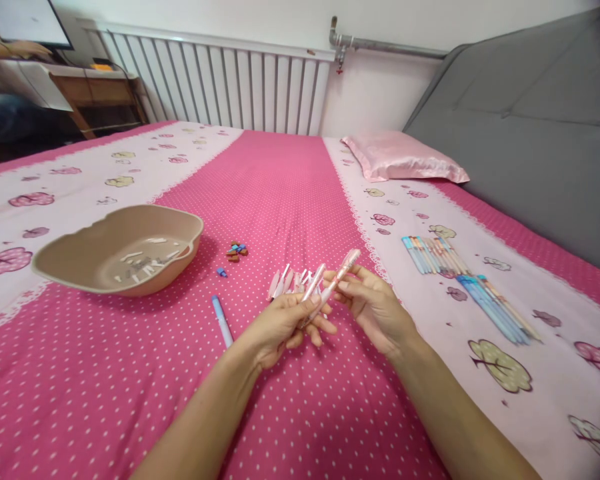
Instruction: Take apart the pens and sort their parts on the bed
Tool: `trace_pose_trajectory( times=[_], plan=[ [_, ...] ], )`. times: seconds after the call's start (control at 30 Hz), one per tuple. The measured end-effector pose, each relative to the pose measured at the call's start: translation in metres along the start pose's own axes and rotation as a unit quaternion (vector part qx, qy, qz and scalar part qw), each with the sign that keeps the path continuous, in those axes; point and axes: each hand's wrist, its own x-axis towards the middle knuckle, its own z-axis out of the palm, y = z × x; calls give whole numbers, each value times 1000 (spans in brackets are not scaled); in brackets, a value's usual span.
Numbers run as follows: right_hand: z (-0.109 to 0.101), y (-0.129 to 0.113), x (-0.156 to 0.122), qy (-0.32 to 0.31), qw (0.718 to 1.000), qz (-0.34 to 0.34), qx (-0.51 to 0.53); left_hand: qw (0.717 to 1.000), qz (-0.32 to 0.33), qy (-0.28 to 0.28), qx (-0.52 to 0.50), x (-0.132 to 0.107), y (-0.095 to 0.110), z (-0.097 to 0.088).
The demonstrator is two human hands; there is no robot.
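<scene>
Between finger and thumb, my left hand (287, 323) grips two slim pink pens, pointing up and away from me. My right hand (377, 310) has its thumb and fingers at the upper part of the longer, patterned pen (347, 265). The other pink pen (314, 281) leans just left of it. Beyond my hands lies a pile of pink and white pen pieces (280, 283), partly hidden by the left hand. A blue pen (222, 321) rests on the bedspread beside my left forearm. Farther off are small brown and blue pieces (237, 251) and a lone blue piece (222, 272).
A beige basin (87, 257) holding white strips stands at the left on the pink bedspread (285, 180). Rows of pens (495, 307) lie at the right. Farther back are a pink pillow (405, 157), a grey headboard (530, 127) and another person's hand (29, 49) by a desk.
</scene>
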Motion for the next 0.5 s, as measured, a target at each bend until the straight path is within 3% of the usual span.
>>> trace_pose_trajectory(
  times=[0.13,0.33,0.5],
  plan=[
    [1,0,-1,11,1000,8,6,1000,11,10,17,0,-1,-1],
    [4,5,-3,-1,997,3,-76,998,22,9,52,1,-4,-1],
    [2,4,-2,8,999,-13,-51,999,16,16,38,1,-2,-1]
  ],
)
